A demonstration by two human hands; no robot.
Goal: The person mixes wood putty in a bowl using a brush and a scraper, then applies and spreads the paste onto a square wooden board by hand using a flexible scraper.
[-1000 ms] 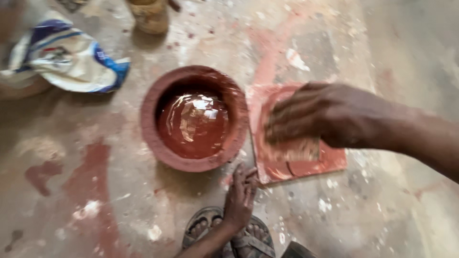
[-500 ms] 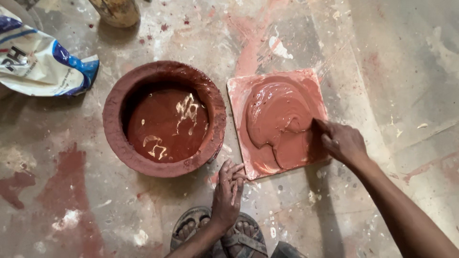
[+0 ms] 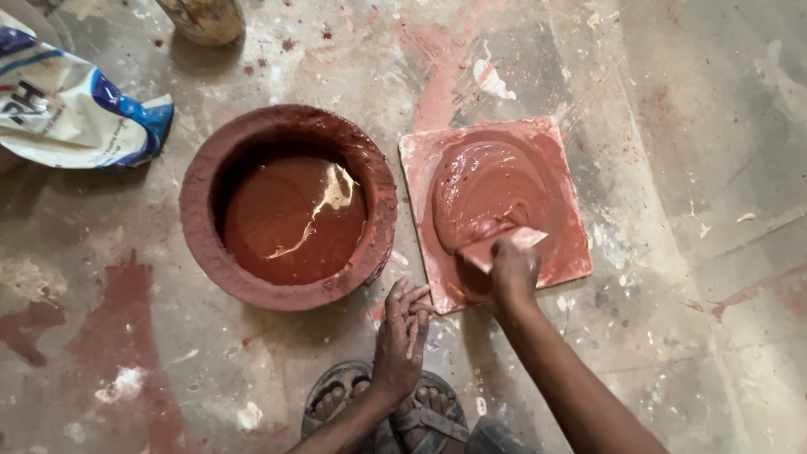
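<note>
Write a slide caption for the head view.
Right hand spreads red paste on a square tile beside a clay bowl.

You are looking down at a grey concrete floor (image 3: 689, 126) smeared with reddish stains and pale flecks. On it stand a round red clay basin (image 3: 290, 206) of glossy red-brown liquid and, just to its right, a square red-coated tile (image 3: 496, 206). A crumpled white-and-blue plastic sack (image 3: 76, 113) lies at upper left, and your sandalled feet (image 3: 387, 412) rest at the bottom edge.
</note>
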